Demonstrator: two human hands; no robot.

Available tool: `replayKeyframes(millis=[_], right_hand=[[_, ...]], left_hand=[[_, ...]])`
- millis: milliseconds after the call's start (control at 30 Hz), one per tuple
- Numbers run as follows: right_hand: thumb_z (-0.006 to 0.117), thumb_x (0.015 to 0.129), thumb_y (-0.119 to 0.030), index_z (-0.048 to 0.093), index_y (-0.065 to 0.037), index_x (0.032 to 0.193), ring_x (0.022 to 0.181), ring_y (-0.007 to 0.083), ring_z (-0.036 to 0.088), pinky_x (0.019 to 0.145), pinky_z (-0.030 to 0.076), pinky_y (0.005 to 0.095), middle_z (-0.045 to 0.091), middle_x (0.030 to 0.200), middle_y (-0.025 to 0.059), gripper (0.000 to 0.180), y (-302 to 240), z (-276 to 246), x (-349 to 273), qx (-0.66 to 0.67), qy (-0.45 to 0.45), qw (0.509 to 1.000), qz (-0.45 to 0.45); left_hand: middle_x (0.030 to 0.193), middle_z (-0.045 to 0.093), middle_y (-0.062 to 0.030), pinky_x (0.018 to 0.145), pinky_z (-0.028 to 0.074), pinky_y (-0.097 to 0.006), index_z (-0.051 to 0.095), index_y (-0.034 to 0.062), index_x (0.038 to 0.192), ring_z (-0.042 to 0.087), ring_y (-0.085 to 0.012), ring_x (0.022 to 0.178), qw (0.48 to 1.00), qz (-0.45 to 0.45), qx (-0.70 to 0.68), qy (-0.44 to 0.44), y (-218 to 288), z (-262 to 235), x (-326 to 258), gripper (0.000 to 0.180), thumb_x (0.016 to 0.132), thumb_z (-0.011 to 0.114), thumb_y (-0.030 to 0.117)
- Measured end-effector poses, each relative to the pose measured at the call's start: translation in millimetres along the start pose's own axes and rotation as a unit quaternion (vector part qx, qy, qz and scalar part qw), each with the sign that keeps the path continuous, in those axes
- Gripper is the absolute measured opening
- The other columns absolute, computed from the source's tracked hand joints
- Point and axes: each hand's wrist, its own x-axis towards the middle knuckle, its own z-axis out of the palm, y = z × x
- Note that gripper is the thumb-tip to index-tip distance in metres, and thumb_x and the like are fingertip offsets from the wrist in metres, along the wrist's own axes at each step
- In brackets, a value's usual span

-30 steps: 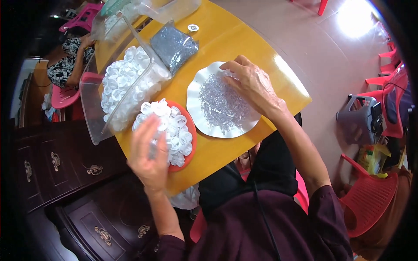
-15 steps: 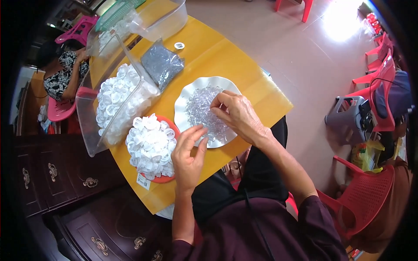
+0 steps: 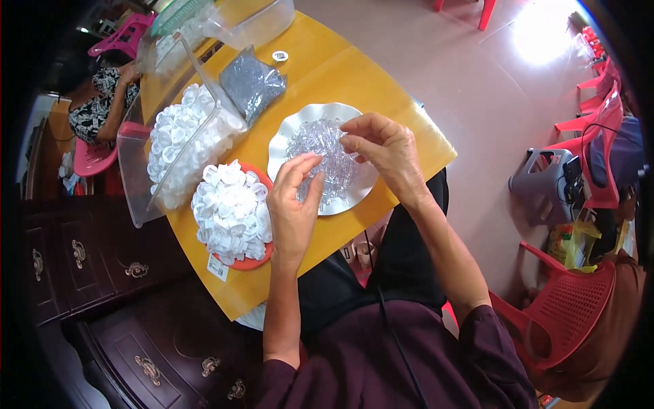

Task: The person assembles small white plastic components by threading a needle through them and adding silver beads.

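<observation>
Over the white wavy-rimmed plate [image 3: 277,150] lies a heap of small clear plastic pieces [image 3: 317,136]. My right hand [image 3: 392,157] is above the plate's right side, thumb and forefinger pinched together; whatever they hold is too small to make out. My left hand [image 3: 293,211] hovers at the plate's near left edge, its fingers curved and its thumb apart from them, with nothing visible between. Left of that hand, an orange-red dish [image 3: 262,178] carries a tall pile of small white ring-like plastic parts [image 3: 231,211].
A large clear bin [image 3: 131,177] of similar white parts stands at the left. Behind the plate lie a grey-filled plastic bag [image 3: 252,85] and a round white sticker [image 3: 280,56]. Another clear tub [image 3: 262,27] is at the far end. A person [image 3: 102,112] sits beyond the bin.
My right hand has shifted right and up, its pinch now away from the heap's middle. My left hand has risen slightly toward the plate. The whole view has shifted a little.
</observation>
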Motion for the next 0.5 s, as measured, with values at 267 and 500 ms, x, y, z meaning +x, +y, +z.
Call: replayKeyframes(millis=[267,500], right_hand=[[0.071,0.088,-0.006,0.069,0.001,0.100,0.077,0.0090,0.066,0.066,0.055,0.0234,0.070,0.086,0.0054,0.014,1,6,-8,0.083,-0.025,0.996,0.001],[0.070,0.090,-0.009,0.068,0.001,0.101,0.080,0.0094,0.066,0.071,0.055,0.0237,0.070,0.089,0.0053,0.015,-3,12,-18,0.041,-0.040,0.998,-0.008]], left_hand=[[0.107,0.067,-0.0095,0.078,0.053,-0.028,0.067,0.0018,0.112,0.065,-0.0149,0.088,0.995,-0.027,-0.093,0.029,2,8,0,0.026,0.086,0.070,0.001],[0.094,0.068,-0.0048,0.074,0.052,-0.023,0.069,0.0001,0.106,0.064,-0.0099,0.079,0.988,-0.030,-0.133,0.076,-2,11,-3,0.019,0.087,0.071,0.001]])
